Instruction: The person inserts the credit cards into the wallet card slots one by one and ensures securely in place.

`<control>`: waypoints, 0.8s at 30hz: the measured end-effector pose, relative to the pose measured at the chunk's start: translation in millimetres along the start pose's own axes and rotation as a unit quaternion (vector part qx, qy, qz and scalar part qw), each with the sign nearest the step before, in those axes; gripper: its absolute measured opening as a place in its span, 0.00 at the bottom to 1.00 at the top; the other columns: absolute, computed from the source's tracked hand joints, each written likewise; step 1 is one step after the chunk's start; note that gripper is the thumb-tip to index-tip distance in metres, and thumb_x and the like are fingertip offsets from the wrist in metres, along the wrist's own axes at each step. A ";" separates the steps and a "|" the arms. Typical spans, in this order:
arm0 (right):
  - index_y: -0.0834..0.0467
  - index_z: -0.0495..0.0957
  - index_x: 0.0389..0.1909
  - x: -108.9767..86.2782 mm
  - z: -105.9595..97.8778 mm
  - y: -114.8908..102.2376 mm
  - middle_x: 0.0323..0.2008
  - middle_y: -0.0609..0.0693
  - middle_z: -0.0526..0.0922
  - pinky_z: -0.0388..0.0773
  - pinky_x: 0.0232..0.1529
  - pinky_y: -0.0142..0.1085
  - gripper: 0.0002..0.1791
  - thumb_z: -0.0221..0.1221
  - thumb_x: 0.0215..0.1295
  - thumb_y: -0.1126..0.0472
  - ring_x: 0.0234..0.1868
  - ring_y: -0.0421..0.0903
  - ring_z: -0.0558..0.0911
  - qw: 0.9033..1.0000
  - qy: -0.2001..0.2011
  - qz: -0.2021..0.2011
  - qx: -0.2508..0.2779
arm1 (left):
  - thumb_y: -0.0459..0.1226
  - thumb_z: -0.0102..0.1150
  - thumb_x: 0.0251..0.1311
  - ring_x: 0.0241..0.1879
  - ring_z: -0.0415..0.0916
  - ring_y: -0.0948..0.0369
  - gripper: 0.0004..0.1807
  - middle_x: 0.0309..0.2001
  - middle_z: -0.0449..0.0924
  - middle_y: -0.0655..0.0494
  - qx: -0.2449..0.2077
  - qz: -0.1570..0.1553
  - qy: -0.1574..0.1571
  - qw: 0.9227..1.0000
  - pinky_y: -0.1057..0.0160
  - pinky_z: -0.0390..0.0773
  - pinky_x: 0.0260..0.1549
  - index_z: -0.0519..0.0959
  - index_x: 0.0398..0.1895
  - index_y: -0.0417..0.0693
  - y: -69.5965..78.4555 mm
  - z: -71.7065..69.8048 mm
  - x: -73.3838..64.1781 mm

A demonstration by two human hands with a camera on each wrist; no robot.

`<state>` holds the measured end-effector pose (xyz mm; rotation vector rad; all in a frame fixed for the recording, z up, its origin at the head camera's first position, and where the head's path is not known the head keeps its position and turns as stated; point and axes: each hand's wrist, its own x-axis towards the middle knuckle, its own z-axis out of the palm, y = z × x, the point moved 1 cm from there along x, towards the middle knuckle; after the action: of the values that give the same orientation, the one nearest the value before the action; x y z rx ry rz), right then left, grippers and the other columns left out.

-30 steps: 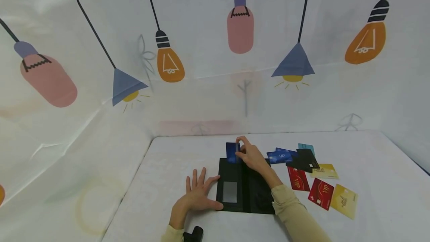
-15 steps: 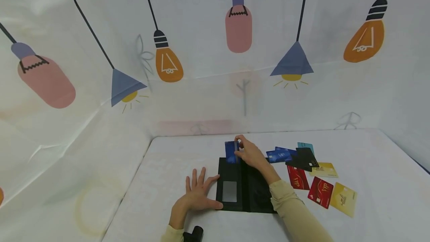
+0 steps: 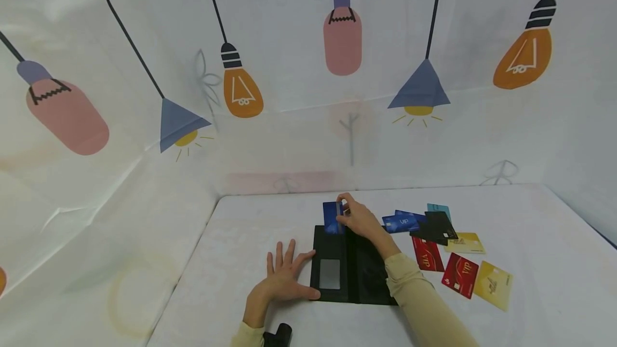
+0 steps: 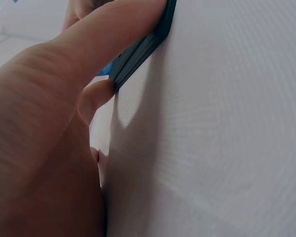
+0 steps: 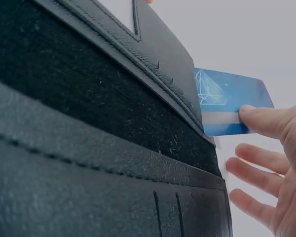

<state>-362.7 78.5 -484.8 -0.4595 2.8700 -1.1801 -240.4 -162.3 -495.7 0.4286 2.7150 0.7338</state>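
Thumb and forefinger of the right hand (image 3: pixel 360 224) pinch a blue card (image 3: pixel 331 217) by its 3 o'clock side. In the right wrist view that thumb lies on the card's pale stripe, the forefinger is hidden, and the other three fingers spread apart beside it. From the head view, the card's long axis runs 12 to 6 o'clock, the stripe parallel to it. Its 6 o'clock end overlaps the 12 o'clock edge of the black wallet (image 3: pixel 331 246), at the 9 o'clock panel; whether it sits in a slot I cannot tell.

At the wallet's 9 o'clock, the left hand (image 3: pixel 284 283) has its fingers spread: thumb and forefinger touch that edge, the other three point near 12. The wallet lies unfolded, spine running 12 to 6, a pale window (image 3: pixel 330 274) in its 9 o'clock panel. The right sleeve (image 3: pixel 424 301) covers its corner near 4 o'clock.

Farther out, toward 2 and 3 o'clock on the white table (image 3: pixel 231 250), lie two more blue cards (image 3: pixel 399 224), black cards (image 3: pixel 437 226), a teal card (image 3: pixel 441 209), two red cards (image 3: pixel 461 276) and two yellow cards (image 3: pixel 494 286).
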 end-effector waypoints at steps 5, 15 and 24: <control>0.50 0.66 0.58 2.8 3.0 0.5 0.50 0.61 0.83 0.78 0.49 0.55 0.23 0.64 0.66 0.58 0.49 0.58 0.82 1.000 0.010 0.003 -0.019 | 0.62 0.70 0.45 0.75 0.19 0.35 0.50 0.79 0.31 0.39 0.001 -0.001 -0.001 1.000 0.29 0.23 0.66 0.62 0.73 0.67 0.1 -0.7 0.1; 0.51 0.67 0.58 5.1 5.7 -1.9 0.51 0.61 0.83 0.77 0.52 0.56 0.23 0.64 0.66 0.56 0.49 0.58 0.82 0.999 0.004 0.017 -0.036 | 0.63 0.70 0.44 0.75 0.16 0.38 0.50 0.80 0.30 0.41 -0.003 -0.008 -0.006 1.000 0.32 0.19 0.66 0.62 0.73 0.67 -2.6 2.0 3.1; 0.55 0.69 0.58 3.5 2.2 -3.7 0.52 0.62 0.82 0.75 0.56 0.56 0.23 0.64 0.66 0.58 0.53 0.59 0.80 0.999 -0.015 0.015 -0.024 | 0.65 0.70 0.41 0.75 0.15 0.38 0.51 0.80 0.31 0.42 -0.002 0.001 0.006 1.000 0.32 0.17 0.65 0.63 0.73 0.69 -9.3 7.3 8.0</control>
<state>-364.8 73.6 -483.4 -0.4313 2.8735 -1.0935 -247.0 -164.0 -508.3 0.4279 2.7237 0.7442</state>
